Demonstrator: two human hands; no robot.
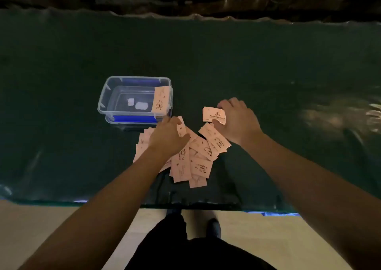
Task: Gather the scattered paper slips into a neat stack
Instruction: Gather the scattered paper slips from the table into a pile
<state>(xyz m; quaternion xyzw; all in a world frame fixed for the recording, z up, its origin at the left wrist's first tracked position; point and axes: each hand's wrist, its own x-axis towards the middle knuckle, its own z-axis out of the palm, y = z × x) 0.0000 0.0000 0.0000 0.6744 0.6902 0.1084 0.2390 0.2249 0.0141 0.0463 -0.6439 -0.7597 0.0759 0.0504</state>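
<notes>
Several pale pink paper slips with dark printed marks lie scattered and overlapping on the dark table near its front edge. My right hand holds a small squared stack of slips just above and to the right of the pile, fingers along its right side. My left hand rests on the left part of the pile, its fingers pinching one slip that sticks up from the hand. Some slips are hidden under my left hand and forearm.
A clear plastic box with blue clips stands left of the pile; one slip leans on its right rim and two small white bits lie inside. The dark glossy table stretches wide; its front edge runs below the pile.
</notes>
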